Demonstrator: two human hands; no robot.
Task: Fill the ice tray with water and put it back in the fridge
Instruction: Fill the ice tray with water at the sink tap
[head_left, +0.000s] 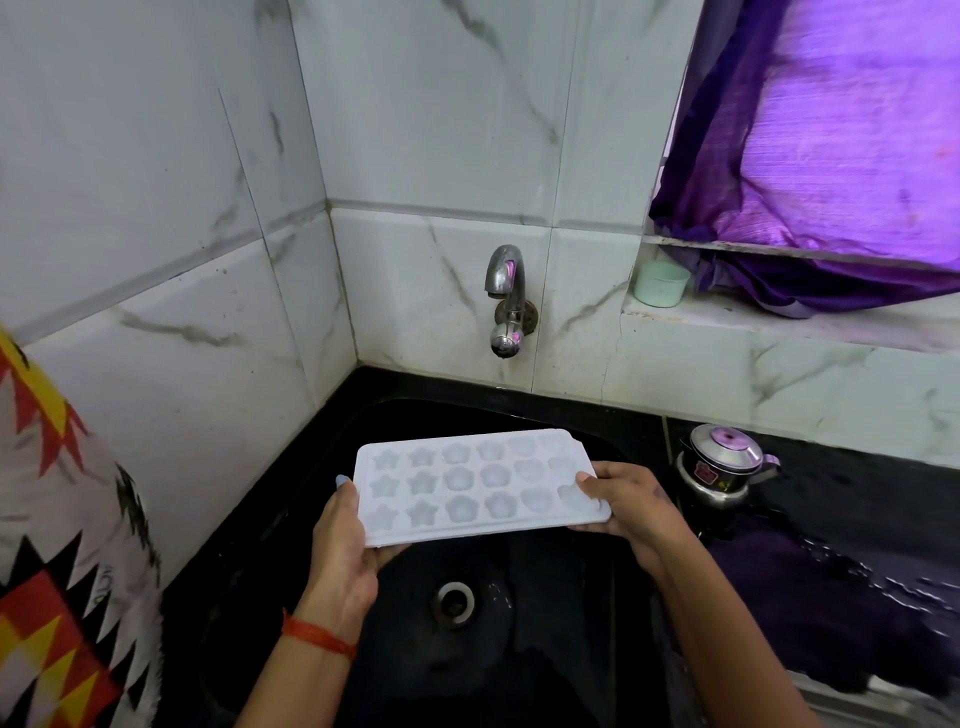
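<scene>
A white ice tray (478, 486) with star and flower shaped cells hangs level over the black sink (519, 649). My left hand (345, 551) grips its left end, thumb on the rim and fingers underneath. My right hand (631, 501) grips its right end, thumb over a corner cell. The steel tap (506, 299) juts from the tiled wall above and behind the tray; no water runs from it. Whether the cells hold water I cannot tell. The fridge is out of view.
A steel kettle (722, 467) stands on the wet black counter (857, 519) to the right, with a dark purple cloth (810, 597) in front of it. A pale green cup (661, 285) sits on the window ledge under a purple curtain (831, 130). A patterned fabric (57, 571) hangs at left.
</scene>
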